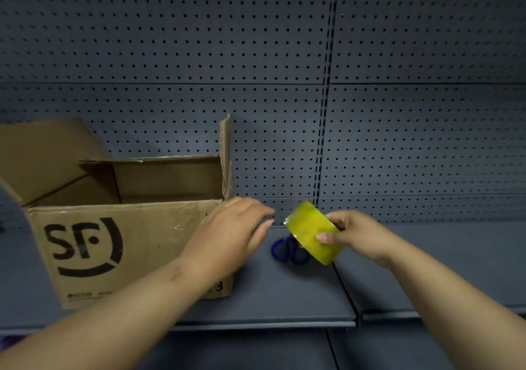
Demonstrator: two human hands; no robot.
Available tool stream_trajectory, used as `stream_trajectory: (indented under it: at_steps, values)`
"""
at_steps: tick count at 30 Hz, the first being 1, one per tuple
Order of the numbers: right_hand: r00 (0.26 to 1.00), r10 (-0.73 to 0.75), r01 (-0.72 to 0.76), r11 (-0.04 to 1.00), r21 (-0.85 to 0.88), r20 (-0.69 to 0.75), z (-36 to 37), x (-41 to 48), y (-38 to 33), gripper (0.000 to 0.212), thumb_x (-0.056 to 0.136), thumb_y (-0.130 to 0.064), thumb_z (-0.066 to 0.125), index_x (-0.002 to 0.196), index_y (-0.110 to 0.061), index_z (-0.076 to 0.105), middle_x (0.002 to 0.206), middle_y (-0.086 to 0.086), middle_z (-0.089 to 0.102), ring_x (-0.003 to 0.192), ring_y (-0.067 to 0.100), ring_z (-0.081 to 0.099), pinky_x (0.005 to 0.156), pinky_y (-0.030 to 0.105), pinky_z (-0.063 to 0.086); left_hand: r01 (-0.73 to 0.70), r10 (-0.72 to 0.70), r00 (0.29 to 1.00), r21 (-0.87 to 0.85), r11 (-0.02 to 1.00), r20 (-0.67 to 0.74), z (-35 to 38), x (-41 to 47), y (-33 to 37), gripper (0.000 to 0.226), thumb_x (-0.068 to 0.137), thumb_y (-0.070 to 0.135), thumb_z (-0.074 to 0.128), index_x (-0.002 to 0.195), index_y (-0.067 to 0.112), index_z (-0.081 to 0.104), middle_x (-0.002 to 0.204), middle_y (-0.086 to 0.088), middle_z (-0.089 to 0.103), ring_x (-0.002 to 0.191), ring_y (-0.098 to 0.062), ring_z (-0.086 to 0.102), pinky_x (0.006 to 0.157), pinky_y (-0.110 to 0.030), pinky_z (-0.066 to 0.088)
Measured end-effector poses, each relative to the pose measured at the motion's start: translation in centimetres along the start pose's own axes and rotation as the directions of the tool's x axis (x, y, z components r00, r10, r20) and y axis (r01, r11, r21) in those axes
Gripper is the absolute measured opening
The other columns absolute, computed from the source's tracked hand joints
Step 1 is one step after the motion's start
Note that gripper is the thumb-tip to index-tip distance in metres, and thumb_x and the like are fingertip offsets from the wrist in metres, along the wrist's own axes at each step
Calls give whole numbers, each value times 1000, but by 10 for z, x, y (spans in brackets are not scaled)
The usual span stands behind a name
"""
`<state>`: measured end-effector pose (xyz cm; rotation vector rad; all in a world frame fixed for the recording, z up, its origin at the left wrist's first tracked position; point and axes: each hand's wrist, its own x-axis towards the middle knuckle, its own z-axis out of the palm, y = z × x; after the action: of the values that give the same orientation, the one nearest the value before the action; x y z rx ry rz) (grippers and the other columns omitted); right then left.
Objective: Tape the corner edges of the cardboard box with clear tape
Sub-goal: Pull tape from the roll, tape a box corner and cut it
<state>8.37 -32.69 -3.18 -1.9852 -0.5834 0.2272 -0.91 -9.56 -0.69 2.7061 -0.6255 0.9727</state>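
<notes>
You're drawing out tape: right hand gripping tape roll beside the shelved cardboard box; left hand maybe pinching the strip, can't tell. Next: pressing it down the near corner.

Blue-handled scissors lie on the grey metal shelf at 5 o'clock, partly hidden. A dark pegboard back panel spans 9 to 3 o'clock.
</notes>
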Motion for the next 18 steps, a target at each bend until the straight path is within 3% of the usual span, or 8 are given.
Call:
stream_trajectory:
  at_steps: [2, 4, 7, 10, 13, 15, 18]
  values:
    - [996, -75, 72, 996, 56, 43, 8, -10, -20, 11, 83, -3, 62, 85, -13, 65, 79, -3, 69, 70, 4, 63, 63, 12, 47, 67, -68, 998, -73, 995, -13, 2, 0, 2, 41, 92, 30, 51, 130, 14, 51, 134, -1, 53, 124, -16, 46, 105, -20, 27]
    - [990, -129, 124, 988, 91, 55, 13, -19, -34, 11, 83, -2, 62, 87, -12, 65, 79, -4, 69, 72, 6, 63, 67, 15, 48, 180, -186, 982, -196, 964, -14, -1, -2, 4, 58, 90, 38, 52, 141, 16, 34, 147, 2, 36, 135, -11, 31, 105, -11, 15]
    - [981, -186, 179, 976, 125, 51, 24, -37, -53, 15, 80, -2, 64, 94, -8, 65, 84, 1, 68, 78, 10, 63, 72, 19, 50, 352, -355, 933, -375, 857, 63, -11, -6, 4, 78, 81, 46, 60, 145, 19, 25, 150, 3, 30, 134, -16, 34, 106, -20, 23]
    - [976, -209, 201, 973, 113, 62, 40, -55, -68, 17, 79, -1, 65, 96, -5, 64, 88, 7, 66, 81, 11, 61, 74, 23, 49, 442, -414, 893, -519, 732, 177, -25, -13, 4, 86, 74, 44, 68, 145, 20, 25, 148, 2, 34, 134, -13, 35, 110, -27, 28]
    - [971, -234, 226, 967, 119, 56, 59, -72, -80, 20, 76, -4, 70, 95, -3, 63, 86, 5, 65, 80, 9, 59, 74, 20, 49, 458, -395, 879, -707, 539, 268, -40, -21, 7, 80, 74, 23, 73, 142, 13, 30, 142, -6, 44, 127, -12, 44, 110, -34, 34]
    - [969, -244, 237, 962, 134, 35, 71, -82, -87, 23, 73, -9, 72, 94, -7, 65, 84, 0, 65, 78, 7, 59, 72, 17, 49, 437, -399, 884, -736, 517, 244, -50, -28, 8, 68, 77, 15, 71, 137, 10, 39, 134, -9, 51, 120, -13, 50, 105, -30, 39]
    - [970, -243, 240, 962, 128, 9, 86, -96, -96, 22, 74, -8, 72, 94, -11, 65, 86, 1, 65, 79, 7, 59, 72, 16, 48, 388, -408, 897, -751, 534, 173, -65, -40, 8, 47, 82, 12, 65, 126, 9, 51, 117, -6, 61, 96, -3, 58, 82, -8, 46]
